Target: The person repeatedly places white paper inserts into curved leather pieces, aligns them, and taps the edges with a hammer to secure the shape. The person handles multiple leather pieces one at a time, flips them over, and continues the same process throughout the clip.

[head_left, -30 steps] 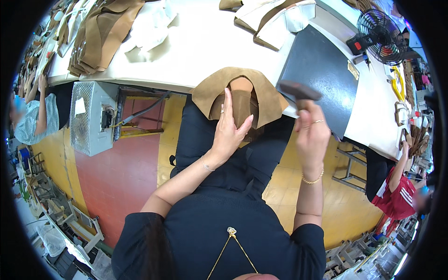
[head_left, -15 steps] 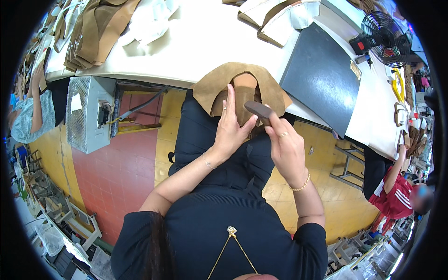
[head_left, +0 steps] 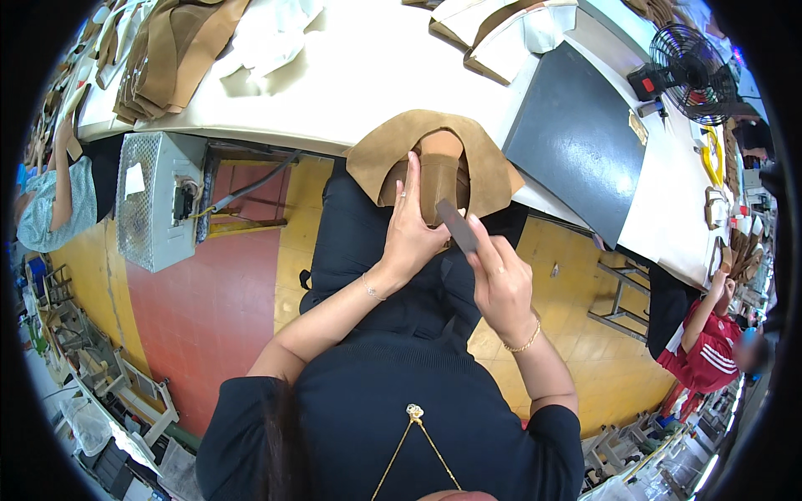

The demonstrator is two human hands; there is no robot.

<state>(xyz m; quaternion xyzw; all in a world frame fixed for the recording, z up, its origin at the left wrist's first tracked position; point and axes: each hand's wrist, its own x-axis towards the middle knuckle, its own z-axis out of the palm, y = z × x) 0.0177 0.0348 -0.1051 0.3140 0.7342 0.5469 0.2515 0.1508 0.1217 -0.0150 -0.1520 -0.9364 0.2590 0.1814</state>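
Observation:
A brown suede shoe upper [head_left: 488, 178] rests over my lap against the table's front edge, its curved sides spread around a tongue-like middle strip [head_left: 439, 179]. My left hand [head_left: 410, 222] holds it, fingers straight along the strip's left side and thumb toward its near end. In my right hand [head_left: 502, 274] is a flat, dark brown bar-shaped tool [head_left: 457, 227], gripped between thumb and fingers. The tool slants up and left, its tip at the strip's lower right. I cannot tell whether the tip touches the suede.
A black board [head_left: 576, 138] lies on the white table [head_left: 359, 67] to the right, near a black fan [head_left: 692, 73]. Stacked brown pieces [head_left: 171, 63] lie at the far left. A grey metal box [head_left: 154, 200] stands left of my legs. Co-workers sit at both sides.
My right hand has moved slightly down and left with the tool, which now points more steeply and uncovers more of the strip. My left hand and the upper stay nearly in place.

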